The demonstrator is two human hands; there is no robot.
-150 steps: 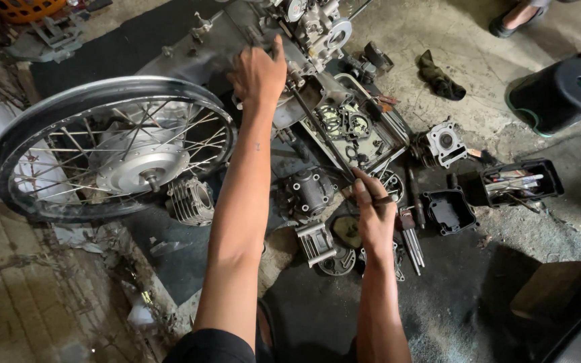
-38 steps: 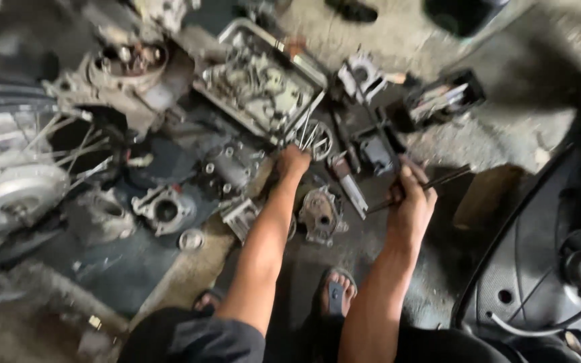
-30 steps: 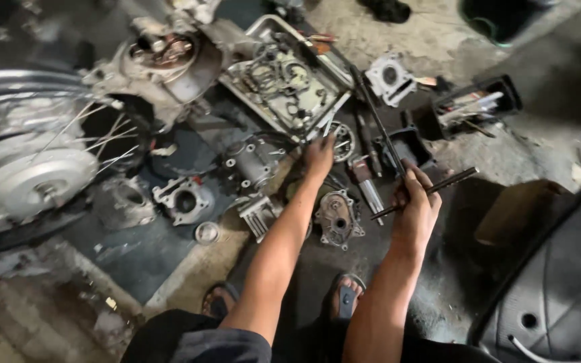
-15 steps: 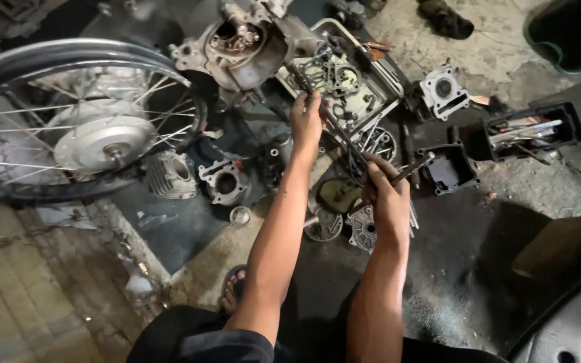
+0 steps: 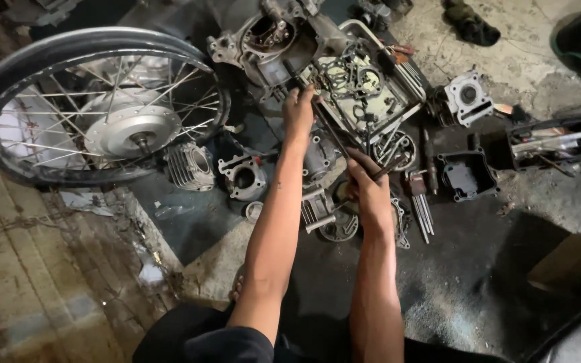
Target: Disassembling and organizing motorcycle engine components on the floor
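now our left hand [image 5: 298, 111] has moved up from the loose parts on the floor [image 5: 479, 269] to the engine case [image 5: 270, 44] beside the spoked wheel [image 5: 102, 107], fingers curled around the upper end of a long dark rod [image 5: 331, 131], while our right hand [image 5: 366, 188] has closed into a fist on a second thin rod [image 5: 386, 168] just above the finned cylinder [image 5: 317, 208]. so we judge the work has shifted from picking among parts to working at the case and the parts tray [image 5: 364, 84] next to it. what the rod tips meet is hidden behind our hands, and the clutter in the tray is too tangled to tell apart.
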